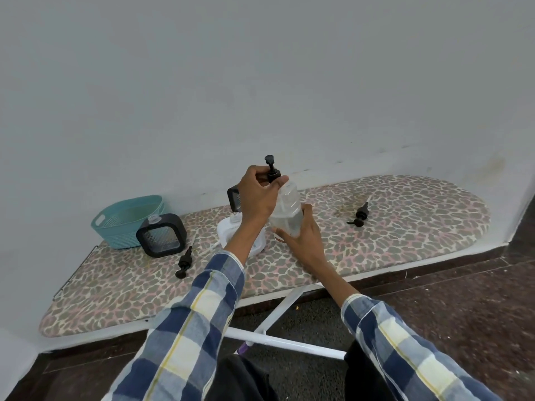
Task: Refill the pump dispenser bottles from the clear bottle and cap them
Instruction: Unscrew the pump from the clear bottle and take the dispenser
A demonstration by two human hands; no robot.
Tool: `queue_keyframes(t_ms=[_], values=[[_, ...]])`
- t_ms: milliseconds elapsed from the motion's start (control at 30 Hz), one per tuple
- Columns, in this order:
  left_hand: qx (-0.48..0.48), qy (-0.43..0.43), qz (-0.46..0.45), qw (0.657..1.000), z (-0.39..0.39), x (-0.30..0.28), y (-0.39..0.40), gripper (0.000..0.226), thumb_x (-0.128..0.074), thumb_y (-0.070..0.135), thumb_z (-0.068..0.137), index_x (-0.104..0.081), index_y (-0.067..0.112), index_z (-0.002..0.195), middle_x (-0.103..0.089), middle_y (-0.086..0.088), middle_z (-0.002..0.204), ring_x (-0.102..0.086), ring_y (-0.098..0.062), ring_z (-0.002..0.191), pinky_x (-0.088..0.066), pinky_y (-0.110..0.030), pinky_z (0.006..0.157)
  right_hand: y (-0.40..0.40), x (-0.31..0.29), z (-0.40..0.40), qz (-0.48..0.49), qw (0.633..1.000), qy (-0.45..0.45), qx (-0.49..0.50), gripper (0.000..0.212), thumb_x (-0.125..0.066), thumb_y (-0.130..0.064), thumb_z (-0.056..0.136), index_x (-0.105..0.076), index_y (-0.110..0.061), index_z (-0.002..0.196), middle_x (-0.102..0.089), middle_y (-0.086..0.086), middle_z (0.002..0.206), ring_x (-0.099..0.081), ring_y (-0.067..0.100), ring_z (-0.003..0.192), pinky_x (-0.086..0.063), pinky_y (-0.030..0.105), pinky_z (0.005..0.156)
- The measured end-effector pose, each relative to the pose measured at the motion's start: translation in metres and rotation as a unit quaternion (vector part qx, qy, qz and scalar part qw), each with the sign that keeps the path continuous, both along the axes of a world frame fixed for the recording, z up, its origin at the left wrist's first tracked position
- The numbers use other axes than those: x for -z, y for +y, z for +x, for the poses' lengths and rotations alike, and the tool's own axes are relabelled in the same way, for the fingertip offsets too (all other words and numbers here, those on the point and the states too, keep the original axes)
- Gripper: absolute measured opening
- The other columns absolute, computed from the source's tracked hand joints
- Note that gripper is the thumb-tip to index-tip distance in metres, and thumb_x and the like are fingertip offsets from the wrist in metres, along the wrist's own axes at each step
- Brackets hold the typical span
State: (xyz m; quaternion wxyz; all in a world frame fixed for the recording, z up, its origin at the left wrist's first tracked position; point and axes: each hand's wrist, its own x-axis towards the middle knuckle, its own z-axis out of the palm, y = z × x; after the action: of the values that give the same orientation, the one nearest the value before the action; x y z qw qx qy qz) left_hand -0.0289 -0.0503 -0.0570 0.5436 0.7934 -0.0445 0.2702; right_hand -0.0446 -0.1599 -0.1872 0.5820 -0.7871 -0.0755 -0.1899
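Presently, by descending size, all placed relative to the ironing board.

Ironing board [405, 227]: leopard-print cover, white legs, set against a pale wall over a dark floor; it bears everything below.

Basket [127, 224]: teal, slotted, on the board's far left end against the wall.

Black-framed dispenser bottle [160, 237]: square, clear uncapped neck, standing on the board just right of the basket and touching it or nearly so.

White dispenser bottle [228, 230]: on the board near its middle, neck open, partly hidden behind the left forearm.

Second black-framed dispenser bottle [232, 198]: at the board's back edge by the wall, mostly hidden by the left hand.

Clear bottle [288, 212]: held above the board's middle, tilted with its top leaning up and right, clear liquid in the lower part.

Right hand [301, 235]: fingers wrapped around the clear bottle's lower body from below, firmly closed on it.

Left hand [257, 192]: above the board's middle, fingers and thumb pinched on the collar of a black pump head [272, 170], which stands at the clear bottle's mouth; whether it is seated there I cannot tell.

Loose pump head [183, 263]: black, lying on the board in front of the first black-framed bottle.

Second loose pump head [361, 214]: black, lying on the board's right half, well apart from the bottles.
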Motion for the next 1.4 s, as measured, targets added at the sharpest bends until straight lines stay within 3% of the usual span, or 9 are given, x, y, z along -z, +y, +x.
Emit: queue_keyframes(t_ms=[167, 333, 533, 633, 733, 867, 1100, 1200, 1400], values=[[0.0, 0.003, 0.02, 1.0, 0.01, 0.013, -0.005, 0.056, -0.096, 0.041, 0.079, -0.056, 0.021, 0.111, -0.067, -0.001, 0.109, -0.064, -0.011, 0.094, -0.051, -0.021, 0.081, -0.004, -0.002, -0.002, 0.039, 0.999, 0.029, -0.017, 0.073, -0.077, -0.061, 0.081, -0.037, -0.028, 0.132, -0.063, 0.003, 0.129, -0.064, 0.023, 0.115, -0.056, 0.044, 0.095], [0.063, 0.098, 0.046, 0.992, 0.019, 0.021, -0.008, 0.044, -0.078, 0.061, 0.091, -0.069, 0.022, 0.11, -0.072, 0.005, 0.113, -0.067, -0.011, 0.103, -0.051, -0.037, 0.096, -0.008, -0.009, -0.011, 0.173, 0.979, 0.06, -0.084, 0.038, -0.059, -0.053, 0.092, -0.048, -0.03, 0.121, -0.065, 0.005, 0.125, -0.066, 0.024, 0.116, -0.057, 0.046, 0.096], [0.105, 0.105, 0.103, 0.983, 0.021, 0.018, 0.003, 0.071, -0.084, 0.072, 0.073, -0.064, 0.019, 0.116, -0.074, 0.005, 0.11, -0.069, -0.013, 0.1, -0.051, -0.031, 0.079, -0.025, -0.072, -0.008, 0.2, 0.976, -0.075, 0.043, 0.023, -0.049, -0.036, 0.101, -0.058, -0.021, 0.116, -0.062, 0.001, 0.115, -0.061, 0.021, 0.107, -0.051, 0.036, 0.09], [0.113, 0.108, 0.139, 0.978, 0.025, 0.017, 0.009, 0.074, -0.088, 0.072, 0.071, -0.062, 0.023, 0.12, -0.073, 0.008, 0.11, -0.069, -0.012, 0.101, -0.056, -0.035, 0.085, -0.035, -0.126, 0.003, 0.134, 0.986, -0.091, 0.047, 0.014, -0.064, -0.034, 0.102, -0.063, -0.022, 0.108, -0.068, -0.005, 0.105, -0.067, 0.016, 0.095, -0.052, 0.028, 0.081], [0.117, 0.093, 0.156, 0.976, 0.034, 0.023, 0.013, 0.07, -0.087, 0.07, 0.073, -0.065, 0.029, 0.126, -0.076, 0.013, 0.115, -0.072, -0.006, 0.106, -0.061, -0.041, 0.091, -0.032, -0.151, 0.012, -0.016, 0.999, -0.047, 0.003, 0.031, -0.083, -0.043, 0.086, -0.066, -0.022, 0.101, -0.069, -0.007, 0.098, -0.064, 0.004, 0.08, -0.047, 0.017, 0.07], [0.113, 0.083, 0.171, 0.975, 0.049, 0.035, 0.013, 0.061, -0.084, 0.069, 0.076, -0.069, 0.037, 0.126, -0.077, 0.013, 0.115, -0.075, -0.005, 0.104, -0.065, -0.045, 0.089, -0.019, -0.136, 0.015, -0.041, 0.998, -0.05, 0.014, 0.043, -0.093, -0.044, 0.073, -0.064, -0.028, 0.1, -0.067, -0.011, 0.092, -0.063, 0.004, 0.074, -0.051, 0.024, 0.069], [0.101, 0.094, 0.126, 0.982, 0.037, 0.031, 0.01, 0.043, -0.08, 0.039, 0.09, -0.06, 0.023, 0.125, -0.072, 0.014, 0.108, -0.071, -0.006, 0.099, -0.053, -0.024, 0.073, -0.008, -0.124, 0.011, -0.125, 0.981, -0.122, 0.084, 0.023, -0.072, -0.028, 0.096, -0.058, -0.033, 0.114, -0.071, -0.022, 0.105, -0.066, 0.001, 0.081, -0.05, 0.028, 0.073], [0.113, 0.079, 0.111, 0.984, 0.035, 0.035, 0.009, 0.053, -0.085, 0.037, 0.087, -0.06, 0.022, 0.131, -0.073, 0.011, 0.116, -0.07, -0.008, 0.103, -0.049, -0.023, 0.076, -0.014, -0.122, 0.011, -0.123, 0.982, -0.118, 0.079, 0.036, -0.055, -0.013, 0.1, -0.051, -0.03, 0.132, -0.072, -0.019, 0.115, -0.066, 0.004, 0.085, -0.047, 0.022, 0.073], [0.109, 0.072, 0.131, 0.983, 0.035, 0.035, 0.007, 0.051, -0.075, 0.057, 0.076, -0.066, 0.026, 0.116, -0.071, 0.008, 0.108, -0.073, -0.009, 0.101, -0.056, -0.028, 0.076, -0.016, -0.128, 0.013, -0.116, 0.985, -0.105, 0.069, 0.041, -0.081, -0.052, 0.084, -0.056, -0.035, 0.111, -0.063, -0.016, 0.102, -0.066, -0.001, 0.081, -0.049, 0.024, 0.072]])
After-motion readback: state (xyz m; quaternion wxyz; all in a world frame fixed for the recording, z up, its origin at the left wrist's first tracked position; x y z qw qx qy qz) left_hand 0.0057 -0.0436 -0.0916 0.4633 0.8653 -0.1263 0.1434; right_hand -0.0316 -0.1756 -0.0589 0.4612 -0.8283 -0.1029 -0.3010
